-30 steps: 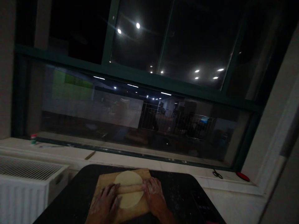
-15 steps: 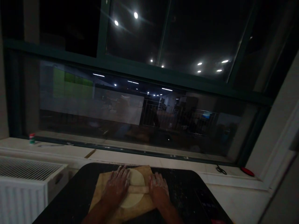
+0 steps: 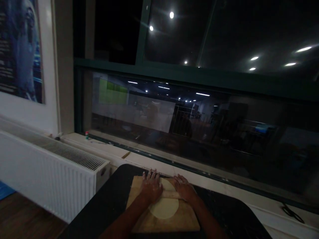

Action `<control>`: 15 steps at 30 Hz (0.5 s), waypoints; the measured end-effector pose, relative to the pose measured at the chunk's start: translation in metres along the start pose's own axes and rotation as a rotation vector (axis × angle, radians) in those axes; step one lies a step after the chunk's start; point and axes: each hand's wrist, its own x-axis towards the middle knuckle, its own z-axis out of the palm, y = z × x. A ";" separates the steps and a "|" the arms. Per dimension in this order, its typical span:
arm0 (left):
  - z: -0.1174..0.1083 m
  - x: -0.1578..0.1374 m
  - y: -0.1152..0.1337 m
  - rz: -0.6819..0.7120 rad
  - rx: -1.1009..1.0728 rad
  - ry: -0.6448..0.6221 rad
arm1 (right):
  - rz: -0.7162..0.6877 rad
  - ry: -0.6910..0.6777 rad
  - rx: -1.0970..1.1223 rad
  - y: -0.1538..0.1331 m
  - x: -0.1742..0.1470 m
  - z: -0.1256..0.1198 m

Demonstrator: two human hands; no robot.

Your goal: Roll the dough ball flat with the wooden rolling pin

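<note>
A pale round sheet of dough (image 3: 164, 209) lies on a wooden board (image 3: 169, 227). Across its upper part runs a light rolling pin (image 3: 170, 194), its ends covered by my hands. My left hand (image 3: 151, 186) presses its palm on the left end, with floury fingers spread and stretched forward past the pin. On the right end rests my right hand (image 3: 184, 188), fingers extended forward over the pin rather than wrapped round it. The pin's underside and both palms are hidden.
The board sits on a dark table (image 3: 114, 196) under a window sill (image 3: 144, 161). A white radiator (image 3: 74, 179) stands at the left. On the sill are a small red-and-green container (image 3: 87, 135) and dark scissors (image 3: 292, 213).
My view has swung left, bringing more radiator and a wall poster into sight. Both hands and the pin have moved toward the dough's far side, baring more of its near part. The board sits straighter in view.
</note>
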 end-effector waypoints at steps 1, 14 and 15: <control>0.001 -0.004 0.001 0.007 -0.011 0.010 | -0.007 -0.011 -0.016 -0.001 -0.006 -0.001; -0.011 -0.083 -0.001 0.266 -0.136 0.197 | 0.188 0.239 -0.191 -0.055 -0.129 0.018; -0.014 -0.090 -0.002 0.287 -0.145 0.195 | 0.162 0.269 -0.157 -0.056 -0.139 0.022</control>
